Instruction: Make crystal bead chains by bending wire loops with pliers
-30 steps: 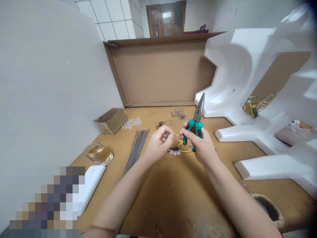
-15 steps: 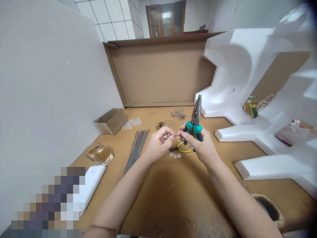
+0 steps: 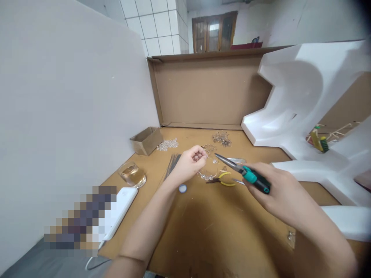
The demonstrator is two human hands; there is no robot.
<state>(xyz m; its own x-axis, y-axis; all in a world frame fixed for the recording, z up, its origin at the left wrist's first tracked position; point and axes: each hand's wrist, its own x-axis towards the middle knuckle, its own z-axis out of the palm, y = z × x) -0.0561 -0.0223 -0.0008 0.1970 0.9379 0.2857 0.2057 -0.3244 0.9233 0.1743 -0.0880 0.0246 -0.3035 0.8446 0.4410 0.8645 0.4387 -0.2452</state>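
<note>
My right hand (image 3: 278,193) grips teal-handled long-nose pliers (image 3: 242,172), whose closed jaws point left toward my left hand. My left hand (image 3: 189,163) is closed in a pinch on a thin wire pin with a small clear bead, held just above the brown cardboard table (image 3: 208,227). The plier tips stop a little short of the pinched piece. Below the hands lie yellow-handled pliers (image 3: 223,180) and a short row of clear beads (image 3: 205,177).
A bundle of thin metal rods (image 3: 172,164), a small cardboard box (image 3: 146,140), piles of clear beads (image 3: 167,144) and metal findings (image 3: 222,138) lie behind. A glass dish (image 3: 132,174) and a white device (image 3: 123,208) sit left; white foam blocks (image 3: 304,112) stand right.
The right hand swung the teal pliers from upright down to nearly level, jaws pointing left. The view shifted left and down. The left hand kept its pinch.
</note>
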